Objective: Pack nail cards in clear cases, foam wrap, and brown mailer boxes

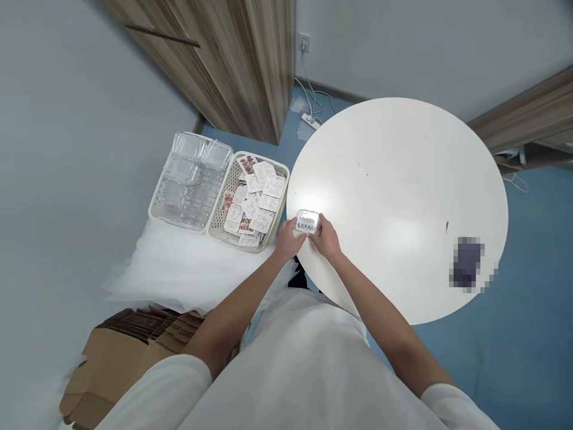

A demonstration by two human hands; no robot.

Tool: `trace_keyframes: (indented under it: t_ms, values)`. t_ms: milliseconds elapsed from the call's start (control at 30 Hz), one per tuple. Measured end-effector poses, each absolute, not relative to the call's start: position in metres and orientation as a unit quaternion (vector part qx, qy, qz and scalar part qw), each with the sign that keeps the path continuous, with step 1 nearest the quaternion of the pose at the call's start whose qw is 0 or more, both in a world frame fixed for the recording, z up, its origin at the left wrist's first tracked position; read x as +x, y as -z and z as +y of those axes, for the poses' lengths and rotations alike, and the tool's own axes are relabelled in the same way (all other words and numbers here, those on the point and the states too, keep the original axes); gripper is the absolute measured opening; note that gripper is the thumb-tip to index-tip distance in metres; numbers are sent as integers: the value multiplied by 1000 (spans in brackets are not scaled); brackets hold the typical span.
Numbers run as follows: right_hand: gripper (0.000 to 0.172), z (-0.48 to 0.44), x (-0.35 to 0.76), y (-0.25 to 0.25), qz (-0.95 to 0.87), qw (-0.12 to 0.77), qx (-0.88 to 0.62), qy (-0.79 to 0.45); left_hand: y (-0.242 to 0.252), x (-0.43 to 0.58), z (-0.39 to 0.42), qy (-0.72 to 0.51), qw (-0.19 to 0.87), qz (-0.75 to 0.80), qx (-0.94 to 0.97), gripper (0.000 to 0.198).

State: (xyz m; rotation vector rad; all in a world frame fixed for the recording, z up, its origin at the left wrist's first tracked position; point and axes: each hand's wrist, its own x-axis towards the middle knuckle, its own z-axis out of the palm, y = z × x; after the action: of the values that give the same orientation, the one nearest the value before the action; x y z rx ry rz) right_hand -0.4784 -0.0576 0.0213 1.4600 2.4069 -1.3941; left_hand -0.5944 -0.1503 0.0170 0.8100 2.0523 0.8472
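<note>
I see both hands holding a little clear box [307, 221] with a card inside. The left hand [290, 239] pinches one side and the right hand [326, 237] pinches the other, which I think keeps it steady. The box is at the edge of the round white table [403, 179]. A basket of cards [255, 200] and a basket of clear boxes [192, 179] stand close by, easy to reach.

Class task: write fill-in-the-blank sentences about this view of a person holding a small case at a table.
The white table is ____ in shape. The floor around it is ____ in colour. The left hand and right hand hold one small clear case, and the basket of cards stands on the person's ____ side.
Missing words: round; blue; left.
</note>
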Motion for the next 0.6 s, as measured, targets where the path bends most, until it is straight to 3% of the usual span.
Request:
trace_keyframes:
  t_ms: [600]
  values:
    - [61, -74, -481, -24, 644, -79, 530, 545, -12, -594, -147, -413, 423, 764, 259, 53]
